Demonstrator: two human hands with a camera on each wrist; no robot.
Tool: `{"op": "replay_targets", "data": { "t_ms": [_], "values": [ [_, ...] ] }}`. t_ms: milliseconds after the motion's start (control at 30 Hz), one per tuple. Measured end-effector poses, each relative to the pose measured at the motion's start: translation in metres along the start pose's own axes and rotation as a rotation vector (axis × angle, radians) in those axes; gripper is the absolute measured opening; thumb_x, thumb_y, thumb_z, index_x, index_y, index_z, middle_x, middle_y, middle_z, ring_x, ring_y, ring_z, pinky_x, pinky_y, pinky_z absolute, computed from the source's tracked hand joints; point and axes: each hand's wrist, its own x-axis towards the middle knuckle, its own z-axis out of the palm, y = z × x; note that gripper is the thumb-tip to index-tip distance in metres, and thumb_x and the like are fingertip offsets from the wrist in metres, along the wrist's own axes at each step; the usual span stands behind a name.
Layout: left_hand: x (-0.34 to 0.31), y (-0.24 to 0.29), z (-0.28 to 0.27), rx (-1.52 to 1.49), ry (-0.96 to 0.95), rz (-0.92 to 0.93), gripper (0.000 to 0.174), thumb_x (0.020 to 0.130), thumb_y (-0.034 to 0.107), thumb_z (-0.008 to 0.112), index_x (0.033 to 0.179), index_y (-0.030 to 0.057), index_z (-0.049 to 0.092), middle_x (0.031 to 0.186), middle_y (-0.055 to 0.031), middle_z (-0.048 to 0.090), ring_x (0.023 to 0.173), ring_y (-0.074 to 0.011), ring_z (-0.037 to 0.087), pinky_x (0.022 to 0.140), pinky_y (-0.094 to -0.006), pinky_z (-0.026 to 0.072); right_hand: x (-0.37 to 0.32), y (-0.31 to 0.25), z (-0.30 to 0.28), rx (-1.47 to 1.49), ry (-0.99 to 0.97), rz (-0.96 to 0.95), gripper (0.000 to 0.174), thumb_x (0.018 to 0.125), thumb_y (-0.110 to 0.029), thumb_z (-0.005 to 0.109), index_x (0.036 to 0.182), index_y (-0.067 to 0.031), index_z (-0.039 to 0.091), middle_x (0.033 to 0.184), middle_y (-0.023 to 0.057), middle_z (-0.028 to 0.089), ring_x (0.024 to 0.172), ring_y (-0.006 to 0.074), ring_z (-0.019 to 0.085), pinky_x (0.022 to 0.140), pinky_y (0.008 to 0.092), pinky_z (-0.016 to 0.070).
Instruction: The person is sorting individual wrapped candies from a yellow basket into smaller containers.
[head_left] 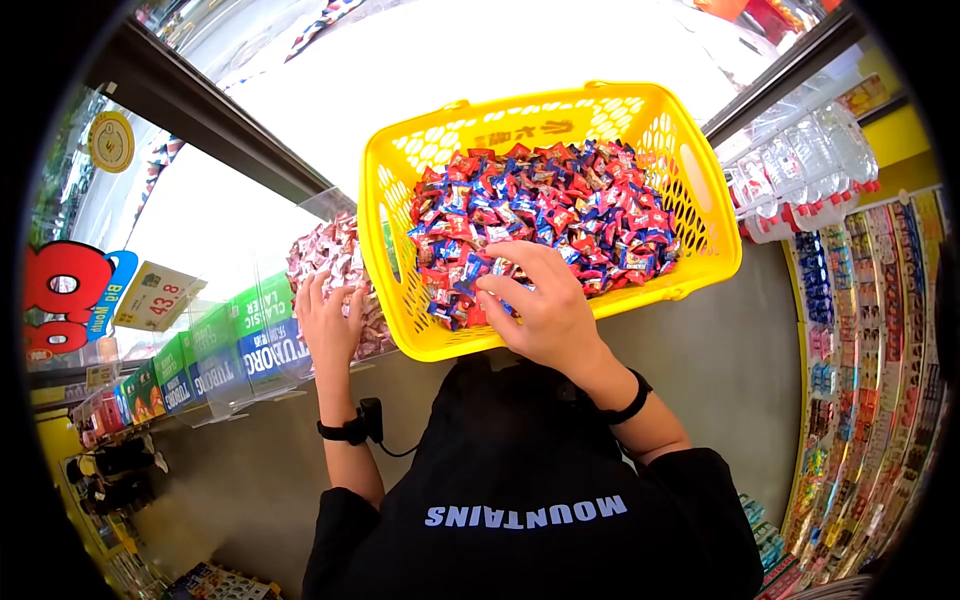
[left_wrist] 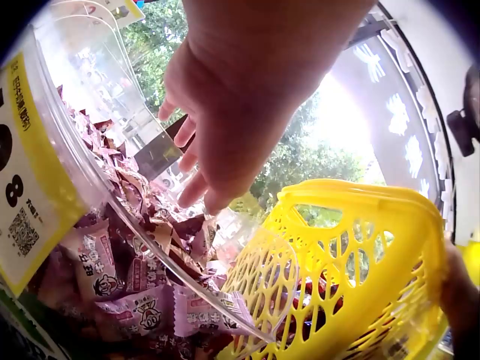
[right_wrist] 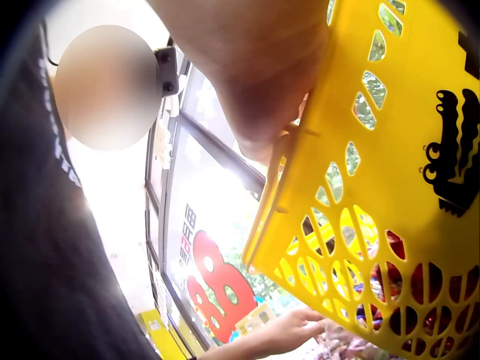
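A yellow plastic basket (head_left: 715, 262) full of small red and blue wrapped candies (head_left: 560, 205) fills the middle of the head view. Over the basket's near side, my right hand (head_left: 545, 310) touches the top of these candies with loosely bent fingers. To the left, my left hand (head_left: 330, 325) reaches over a clear bin (left_wrist: 139, 229) of pink wrapped candies (left_wrist: 139, 311), its fingers spread and relaxed. In the left wrist view its fingertips hang above the pink pile. The right wrist view hides the right fingers behind the basket's wall (right_wrist: 405, 157).
Green and blue Tuborg cartons (head_left: 265, 330) line the ledge below the bin. A price card (head_left: 160, 297) stands at the far left. Bottles (head_left: 810, 165) are stacked right of the basket, and packed snack shelves (head_left: 870, 360) run down the right side. A window lies behind.
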Motion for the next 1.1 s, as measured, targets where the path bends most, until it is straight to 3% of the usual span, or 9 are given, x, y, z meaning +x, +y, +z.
{"op": "replay_targets", "data": {
  "t_ms": [100,133,233,367,500,533,800,967,1100],
  "values": [
    [0.006,0.011,-0.011,0.049,0.093,-0.006,0.023,0.095,0.027,0.078,0.113,0.0120,0.078,0.139,-0.0133,0.066,0.141,-0.0376,0.053,0.123,-0.0548,0.0348,0.001,0.001,-0.001,-0.014,0.004,-0.013,0.019,0.086,-0.010,0.080,0.103,-0.0064,0.074,0.123,0.0136,0.069,0.114,0.0352,0.067,0.097,0.0472,0.0541],
    [0.008,0.016,-0.018,0.057,0.099,0.000,0.031,0.098,0.027,0.076,0.125,0.0122,0.075,0.141,-0.0135,0.065,0.142,-0.0364,0.053,0.125,-0.0550,0.0331,0.002,0.000,-0.002,-0.022,0.010,-0.016,0.020,0.085,-0.009,0.081,0.104,-0.0073,0.075,0.123,0.0124,0.069,0.112,0.0340,0.068,0.097,0.0460,0.0548],
    [0.022,0.042,-0.043,-0.169,0.183,0.001,0.032,0.099,0.025,0.074,0.128,0.0103,0.074,0.144,-0.0135,0.064,0.143,-0.0374,0.052,0.125,-0.0565,0.0322,0.003,-0.001,-0.003,-0.019,0.019,-0.026,0.025,0.085,-0.008,0.083,0.109,-0.0085,0.075,0.124,0.0112,0.070,0.111,0.0329,0.068,0.097,0.0451,0.0553],
    [0.044,0.091,-0.077,-0.355,0.135,0.110,0.039,0.099,0.026,0.073,0.134,0.0088,0.069,0.150,-0.0162,0.059,0.146,-0.0413,0.048,0.125,-0.0574,0.0321,0.003,0.003,-0.007,0.018,0.013,-0.060,0.031,0.084,-0.008,0.083,0.114,-0.0090,0.075,0.124,0.0115,0.070,0.113,0.0333,0.067,0.098,0.0460,0.0551],
    [0.053,0.126,-0.080,-0.286,0.013,0.209,0.043,0.099,0.028,0.074,0.139,0.0115,0.068,0.156,-0.0174,0.054,0.149,-0.0429,0.044,0.125,-0.0575,0.0318,0.004,0.011,-0.035,-0.056,-0.064,-0.114,0.032,0.085,-0.011,0.080,0.116,-0.0081,0.074,0.128,0.0120,0.068,0.118,0.0340,0.065,0.103,0.0485,0.0523],
    [0.056,0.128,-0.079,-0.273,-0.015,0.236,0.041,0.101,0.021,0.070,0.141,0.0119,0.066,0.159,-0.0185,0.050,0.153,-0.0440,0.040,0.126,-0.0563,0.0317,0.007,0.015,-0.047,-0.089,-0.089,-0.139,0.033,0.084,-0.011,0.081,0.117,-0.0085,0.074,0.131,0.0125,0.067,0.119,0.0336,0.065,0.104,0.0487,0.0516],
    [0.063,0.139,-0.062,-0.264,-0.034,0.131,0.039,0.105,0.022,0.064,0.144,0.0153,0.065,0.159,-0.0197,0.049,0.153,-0.0442,0.037,0.127,-0.0578,0.0282,0.072,0.024,-0.115,-0.202,-0.409,-0.366,0.036,0.085,-0.014,0.083,0.119,-0.0102,0.074,0.136,0.0133,0.065,0.124,0.0356,0.063,0.108,0.0498,0.0505],
    [0.060,0.138,-0.062,-0.246,-0.016,0.080,0.039,0.108,0.015,0.057,0.147,0.0136,0.061,0.161,-0.0216,0.044,0.156,-0.0433,0.033,0.129,-0.0558,0.0255,0.098,0.047,-0.056,-0.169,-0.740,-0.533,0.047,0.087,-0.025,0.081,0.131,-0.0139,0.071,0.153,0.0139,0.057,0.141,0.0377,0.054,0.115,0.0525,0.0468],
    [0.061,0.136,-0.056,-0.281,-0.004,0.057,0.039,0.109,0.024,0.055,0.147,0.0146,0.062,0.159,-0.0224,0.046,0.153,-0.0452,0.035,0.127,-0.0605,0.0244,0.089,0.063,0.016,-0.167,-1.029,-0.759,0.056,0.086,-0.030,0.081,0.140,-0.0221,0.069,0.156,0.0118,0.055,0.149,0.0346,0.047,0.121,0.0543,0.0405]
  ]
}}
